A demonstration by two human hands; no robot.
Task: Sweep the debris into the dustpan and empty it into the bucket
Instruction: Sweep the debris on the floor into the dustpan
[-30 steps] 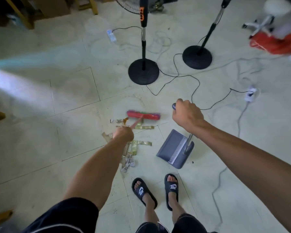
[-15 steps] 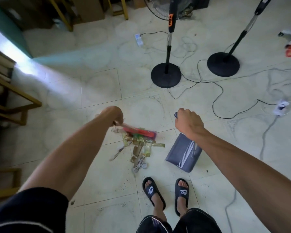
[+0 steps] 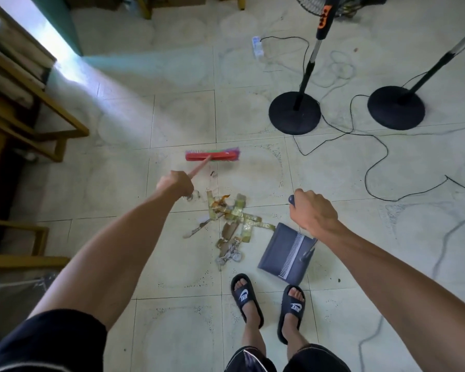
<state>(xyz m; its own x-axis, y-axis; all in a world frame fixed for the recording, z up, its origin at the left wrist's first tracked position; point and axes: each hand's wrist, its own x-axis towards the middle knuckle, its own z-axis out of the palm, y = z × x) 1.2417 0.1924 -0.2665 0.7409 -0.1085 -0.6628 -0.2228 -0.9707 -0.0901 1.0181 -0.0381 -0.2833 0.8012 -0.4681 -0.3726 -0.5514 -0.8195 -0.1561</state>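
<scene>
A pile of debris [image 3: 232,221], yellowish strips and scraps, lies on the tiled floor in front of my feet. My left hand [image 3: 175,182] grips the red handle of a broom whose red head [image 3: 212,156] with purple bristles rests on the floor beyond the pile. My right hand [image 3: 312,214] holds the top of the long handle of a grey dustpan [image 3: 283,251]. The dustpan sits on the floor just right of the debris, its open edge toward the pile. No bucket is in view.
Two black round stand bases [image 3: 294,112] [image 3: 396,107] stand at the back right, with black cables [image 3: 371,162] trailing over the floor. A white power strip [image 3: 257,47] lies further back. Wooden furniture [image 3: 24,108] lines the left side. My sandalled feet [image 3: 269,299] are just behind the dustpan.
The broom head has moved away from me, from on top of the debris to the floor beyond it. My left hand followed it forward. The dustpan has stayed beside the pile.
</scene>
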